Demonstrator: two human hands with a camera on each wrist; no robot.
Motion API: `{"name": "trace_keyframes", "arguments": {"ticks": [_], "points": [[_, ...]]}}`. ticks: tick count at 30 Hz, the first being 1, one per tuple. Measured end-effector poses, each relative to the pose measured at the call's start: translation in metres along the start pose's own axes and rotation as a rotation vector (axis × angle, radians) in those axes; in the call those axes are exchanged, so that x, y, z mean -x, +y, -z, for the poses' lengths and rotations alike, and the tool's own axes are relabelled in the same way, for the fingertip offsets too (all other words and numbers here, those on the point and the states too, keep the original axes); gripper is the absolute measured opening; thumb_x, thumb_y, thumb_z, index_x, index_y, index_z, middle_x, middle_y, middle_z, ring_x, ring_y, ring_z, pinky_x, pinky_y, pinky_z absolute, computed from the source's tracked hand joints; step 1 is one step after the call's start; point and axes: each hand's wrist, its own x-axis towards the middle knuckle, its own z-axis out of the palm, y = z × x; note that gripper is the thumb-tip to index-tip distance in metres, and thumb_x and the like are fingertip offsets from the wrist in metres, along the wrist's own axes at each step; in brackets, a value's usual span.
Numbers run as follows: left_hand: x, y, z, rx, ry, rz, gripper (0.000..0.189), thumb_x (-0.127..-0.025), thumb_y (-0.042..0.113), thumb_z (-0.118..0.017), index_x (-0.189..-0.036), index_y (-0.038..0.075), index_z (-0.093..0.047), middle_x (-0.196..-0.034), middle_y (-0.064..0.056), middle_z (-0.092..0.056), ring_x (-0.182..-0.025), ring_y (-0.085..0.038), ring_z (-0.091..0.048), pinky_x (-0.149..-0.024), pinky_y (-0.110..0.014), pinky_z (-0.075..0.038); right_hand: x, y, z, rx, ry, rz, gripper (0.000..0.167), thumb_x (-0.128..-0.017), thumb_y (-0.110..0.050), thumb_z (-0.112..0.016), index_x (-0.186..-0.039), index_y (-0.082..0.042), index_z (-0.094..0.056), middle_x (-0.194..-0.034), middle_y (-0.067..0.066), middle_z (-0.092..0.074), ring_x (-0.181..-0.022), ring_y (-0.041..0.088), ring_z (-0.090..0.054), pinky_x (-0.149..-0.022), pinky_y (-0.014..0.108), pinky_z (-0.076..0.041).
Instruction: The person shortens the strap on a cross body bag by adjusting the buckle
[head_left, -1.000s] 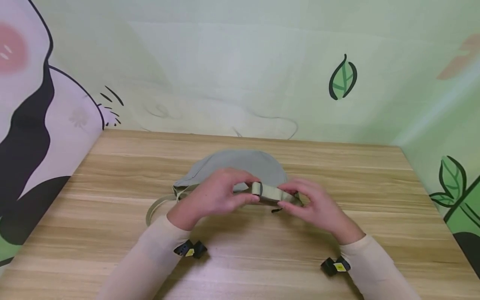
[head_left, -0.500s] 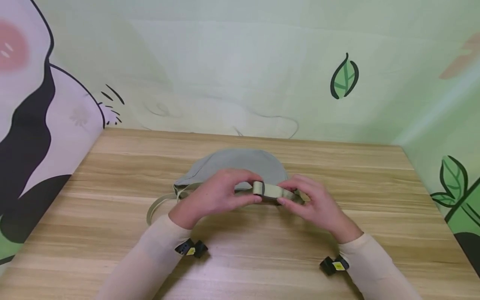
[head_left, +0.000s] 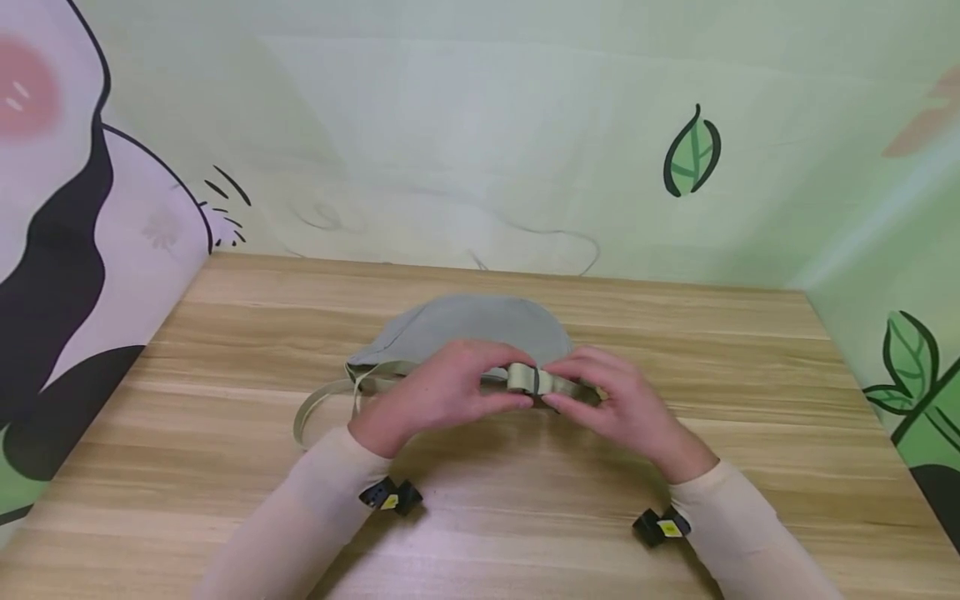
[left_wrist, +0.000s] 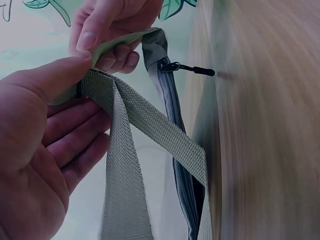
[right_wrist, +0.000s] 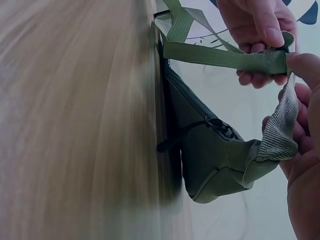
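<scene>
Since the earlier frames, the dark strap slider (head_left: 537, 381) has shifted rightward along the webbing strap (head_left: 519, 378), and the gap between the two sets of fingertips has narrowed. Left hand (head_left: 452, 387) pinches the folded webbing by the slider, thumb against fingers; right hand (head_left: 622, 396) pinches the strap just on the slider's other side. Strap belongs to a waist bag (head_left: 480, 323), which rests on the surface (head_left: 735, 358) just beyond the hands, curved edge facing away. Handling (judged): bag light, limp, not fragile; webbing pliable but firm enough to hold a fold, its ribbed weave giving good grip; slider probably rigid. Best hold: flat pinch on the webbing, close to either side of the slider. Appearance: grey, crescent-shaped cloth body; paler grey-green webbing, slack loop off to the left; dark zipper (left_wrist: 171, 100) with black cord pull (left_wrist: 197, 69); right-wrist view shows webbing meeting the bag's tapered end. Contents, if any: cannot tell.
</scene>
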Motion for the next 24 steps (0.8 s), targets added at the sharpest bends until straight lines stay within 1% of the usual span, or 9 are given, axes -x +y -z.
{"name": "trace_keyframes", "arguments": {"ticks": [3,7,10,13,15,17,19,21,24], "points": [[-0.0023,0.0012,-0.0013,-0.007,-0.007,0.016,0.032,-0.095,0.023,-0.086,-0.123,0.011,-0.077,-0.116,0.0,-0.081,-0.106,-0.013,-0.076,-0.097,-0.036,-0.062,-0.0028,-0.0007,-0.0022,0.014,0.023,0.046,0.033,-0.105,-0.034,-0.071,-0.117,-0.004,-0.08,-0.105,0.007,-0.077,-0.088,0.015,-0.067,-0.079,0.019,-0.053],[-0.0051,0.0038,-0.0029,-0.011,-0.029,0.061,0.034,-0.095,0.024,-0.085,-0.124,0.01,-0.077,-0.118,-0.002,-0.082,-0.109,-0.016,-0.077,-0.098,-0.038,-0.063,-0.0048,-0.0012,-0.0045,0.043,0.054,0.082,0.043,-0.106,-0.039,-0.066,-0.116,0.0,-0.08,-0.103,0.01,-0.077,-0.085,0.018,-0.068,-0.078,0.019,-0.053],[-0.0063,0.0056,-0.0038,-0.023,-0.044,0.097,0.036,-0.095,0.025,-0.085,-0.126,0.01,-0.076,-0.119,-0.003,-0.082,-0.108,-0.017,-0.078,-0.097,-0.038,-0.063,-0.0045,-0.0021,-0.0051,0.077,0.049,0.074,0.048,-0.105,-0.042,-0.063,-0.116,0.002,-0.079,-0.104,0.011,-0.077,-0.084,0.018,-0.067,-0.077,0.018,-0.052],[-0.006,0.0062,-0.0041,-0.008,-0.048,0.143,0.038,-0.095,0.026,-0.085,-0.128,0.011,-0.075,-0.119,-0.003,-0.081,-0.107,-0.018,-0.077,-0.096,-0.039,-0.063,-0.0041,-0.0035,-0.0055,0.103,0.037,0.054,0.048,-0.104,-0.042,-0.065,-0.118,0.002,-0.079,-0.104,0.011,-0.076,-0.083,0.017,-0.066,-0.075,0.018,-0.052],[-0.0051,0.0054,-0.0045,0.012,-0.043,0.174,0.038,-0.095,0.027,-0.085,-0.128,0.012,-0.074,-0.12,-0.002,-0.081,-0.108,-0.017,-0.076,-0.097,-0.04,-0.063,-0.0035,-0.005,-0.0051,0.114,0.029,0.024,0.041,-0.102,-0.035,-0.072,-0.12,0.002,-0.079,-0.105,0.011,-0.076,-0.084,0.017,-0.066,-0.076,0.017,-0.051],[-0.0038,0.004,-0.0048,0.038,-0.03,0.192,0.037,-0.095,0.027,-0.085,-0.127,0.012,-0.074,-0.119,-0.002,-0.08,-0.109,-0.018,-0.075,-0.099,-0.043,-0.062,-0.0027,-0.0065,-0.0044,0.12,0.024,-0.015,0.036,-0.095,-0.023,-0.084,-0.121,0.001,-0.078,-0.107,0.011,-0.077,-0.087,0.018,-0.067,-0.078,0.016,-0.051],[-0.0024,0.0024,-0.0052,0.053,-0.017,0.185,0.034,-0.095,0.025,-0.085,-0.124,0.012,-0.074,-0.118,-0.001,-0.08,-0.109,-0.017,-0.074,-0.1,-0.044,-0.061,-0.0019,-0.0078,-0.0036,0.121,0.02,-0.048,0.039,-0.086,-0.009,-0.091,-0.122,0.0,-0.078,-0.109,0.011,-0.077,-0.091,0.019,-0.068,-0.082,0.015,-0.052],[-0.0011,0.0006,-0.0058,0.061,-0.008,0.167,0.032,-0.094,0.024,-0.086,-0.122,0.012,-0.074,-0.116,0.0,-0.08,-0.108,-0.016,-0.074,-0.1,-0.041,-0.062,-0.001,-0.0085,-0.0031,0.114,0.021,-0.071,0.046,-0.078,0.002,-0.093,-0.121,0.0,-0.077,-0.109,0.01,-0.077,-0.092,0.019,-0.068,-0.085,0.015,-0.052],[0.0006,-0.0009,-0.0064,0.073,0.003,0.149,0.033,-0.094,0.022,-0.086,-0.123,0.011,-0.074,-0.116,0.0,-0.079,-0.109,-0.015,-0.074,-0.099,-0.038,-0.061,0.0001,-0.0081,-0.0029,0.097,0.032,-0.077,0.044,-0.076,0.005,-0.093,-0.116,-0.002,-0.076,-0.106,0.008,-0.078,-0.092,0.018,-0.069,-0.087,0.014,-0.053]]}}
